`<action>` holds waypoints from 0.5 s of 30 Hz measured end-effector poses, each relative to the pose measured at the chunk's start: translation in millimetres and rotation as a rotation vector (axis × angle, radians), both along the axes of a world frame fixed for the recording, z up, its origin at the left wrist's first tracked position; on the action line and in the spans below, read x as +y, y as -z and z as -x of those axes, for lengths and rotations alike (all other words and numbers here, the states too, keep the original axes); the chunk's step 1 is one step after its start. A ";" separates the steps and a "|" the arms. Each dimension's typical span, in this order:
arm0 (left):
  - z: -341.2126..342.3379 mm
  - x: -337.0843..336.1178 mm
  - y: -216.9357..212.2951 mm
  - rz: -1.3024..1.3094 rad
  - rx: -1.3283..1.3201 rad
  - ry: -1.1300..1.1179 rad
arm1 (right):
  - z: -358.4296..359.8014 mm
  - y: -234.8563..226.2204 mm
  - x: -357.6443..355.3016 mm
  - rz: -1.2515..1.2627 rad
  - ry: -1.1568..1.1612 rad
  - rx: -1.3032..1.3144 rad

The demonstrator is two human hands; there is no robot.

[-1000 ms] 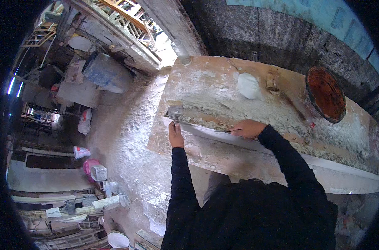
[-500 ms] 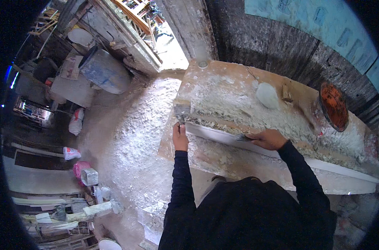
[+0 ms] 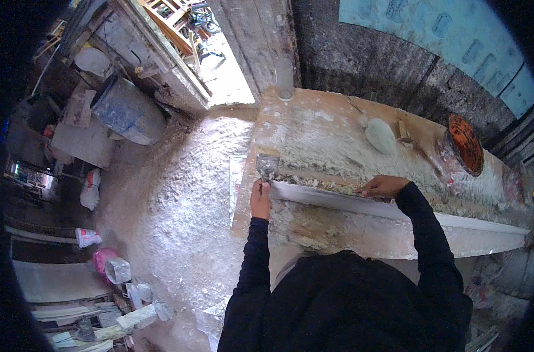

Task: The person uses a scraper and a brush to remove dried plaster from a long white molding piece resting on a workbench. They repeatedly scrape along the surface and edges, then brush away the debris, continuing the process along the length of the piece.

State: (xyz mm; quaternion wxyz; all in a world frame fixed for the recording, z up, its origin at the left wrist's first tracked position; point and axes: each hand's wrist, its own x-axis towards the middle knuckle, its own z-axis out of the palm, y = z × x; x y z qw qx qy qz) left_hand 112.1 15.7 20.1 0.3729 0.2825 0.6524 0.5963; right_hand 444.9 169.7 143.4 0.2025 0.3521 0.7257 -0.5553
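Observation:
A long white plaster moulding strip lies along the near side of the worktable, its upper edge rough with plaster. My left hand is closed at the strip's left end, on what looks like a scraper with a wide grey blade pointing away from me. My right hand grips a thin flat tool, apparently a putty knife, against the strip's upper edge. Its blade shows almost edge-on, and my fingers hide the handle. Crumbly white plaster covers the board behind the strip.
On the worktable are a pale oval lump, a small wooden block, an orange-lined basin and a clear cup. A blue barrel stands left of the doorway. White residue coats the floor.
My right hand has slid slightly right along the strip, and its tool has turned nearly edge-on. My left hand stays at the strip's left end. The whole view has shifted a little.

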 end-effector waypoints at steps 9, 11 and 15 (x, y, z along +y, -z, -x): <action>-3.0 -2.2 -6.6 -0.043 -0.163 0.043 | 93.7 28.5 -1.9 -0.174 -0.120 0.165; 2.7 -4.9 -5.9 -0.053 -0.196 0.077 | 111.9 7.0 -6.7 -0.184 -0.153 0.120; 10.4 -18.3 -8.2 -0.033 -0.151 0.048 | 92.7 13.9 -2.3 -0.276 -0.187 0.169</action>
